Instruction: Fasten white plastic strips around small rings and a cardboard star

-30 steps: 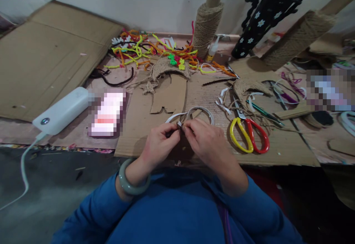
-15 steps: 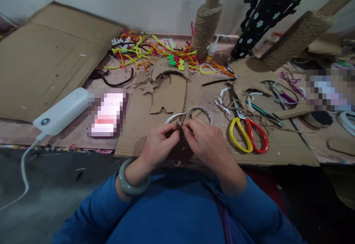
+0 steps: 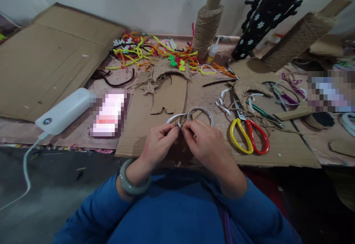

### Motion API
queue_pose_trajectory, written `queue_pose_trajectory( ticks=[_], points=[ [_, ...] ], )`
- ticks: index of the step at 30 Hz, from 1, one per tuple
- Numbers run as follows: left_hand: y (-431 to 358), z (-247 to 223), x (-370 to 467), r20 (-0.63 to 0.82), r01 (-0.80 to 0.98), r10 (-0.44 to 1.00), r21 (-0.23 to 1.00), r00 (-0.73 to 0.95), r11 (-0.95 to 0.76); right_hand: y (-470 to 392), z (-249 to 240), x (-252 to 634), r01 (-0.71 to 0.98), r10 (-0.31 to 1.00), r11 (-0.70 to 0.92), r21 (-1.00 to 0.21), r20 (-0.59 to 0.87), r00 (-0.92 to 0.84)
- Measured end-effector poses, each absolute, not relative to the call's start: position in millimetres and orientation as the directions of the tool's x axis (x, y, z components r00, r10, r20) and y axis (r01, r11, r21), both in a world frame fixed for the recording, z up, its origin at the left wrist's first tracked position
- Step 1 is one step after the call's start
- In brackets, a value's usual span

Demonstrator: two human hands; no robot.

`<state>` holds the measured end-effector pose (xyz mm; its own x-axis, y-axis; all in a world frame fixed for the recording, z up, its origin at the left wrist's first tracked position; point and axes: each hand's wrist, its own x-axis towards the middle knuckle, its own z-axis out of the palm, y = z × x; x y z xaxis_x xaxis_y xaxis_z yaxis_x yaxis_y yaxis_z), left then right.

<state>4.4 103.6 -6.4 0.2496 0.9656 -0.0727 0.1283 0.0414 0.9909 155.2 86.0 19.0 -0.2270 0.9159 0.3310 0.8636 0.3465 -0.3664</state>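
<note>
My left hand (image 3: 159, 142) and my right hand (image 3: 206, 142) meet over the front of a cardboard sheet (image 3: 138, 136), thumbs and fingertips pinched together. Between the fingertips is something tiny, partly whitish and partly brown; my fingers hide most of it, so I cannot tell its kind. Just beyond the hands lies a white strip curled into a ring (image 3: 213, 118), like a tape roll. Scissors (image 3: 246, 134) with one yellow and one red handle rest right of my right hand. Farther back are a twine-covered crescent (image 3: 163, 69) with small coloured flowers, a twine star (image 3: 149, 88) and a notched cardboard piece (image 3: 170, 96).
A white power bank (image 3: 65, 110) and a blurred phone (image 3: 108, 113) lie left. Behind are tangled pipe cleaners (image 3: 138, 53), a twine spool (image 3: 206, 27), a glue bottle (image 3: 212, 52) and a black flowered vase (image 3: 259, 23). A second twine crescent (image 3: 244, 87) and a green pen (image 3: 263, 112) lie right.
The fingertips have shifted very slightly, and a whitish bit shows more clearly between them. The whole view has moved a little; the objects on the table stay in place.
</note>
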Motion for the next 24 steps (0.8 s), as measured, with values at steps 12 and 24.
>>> queue_pose_trajectory(
  ticks=[12, 24],
  points=[
    [99.3, 3.0, 13.2, 0.208, 0.408, 0.960, 0.873, 0.187, -0.269, 82.3, 30.4, 161.8, 0.838, 0.949, 0.302, -0.455, 0.231, -0.216],
    [97.7, 3.1, 13.7, 0.289, 0.422, 0.939, 0.839, 0.188, -0.343, 85.5, 22.0, 161.0, 0.742, 0.964, 0.255, -0.620, 0.223, -0.145]
  ],
)
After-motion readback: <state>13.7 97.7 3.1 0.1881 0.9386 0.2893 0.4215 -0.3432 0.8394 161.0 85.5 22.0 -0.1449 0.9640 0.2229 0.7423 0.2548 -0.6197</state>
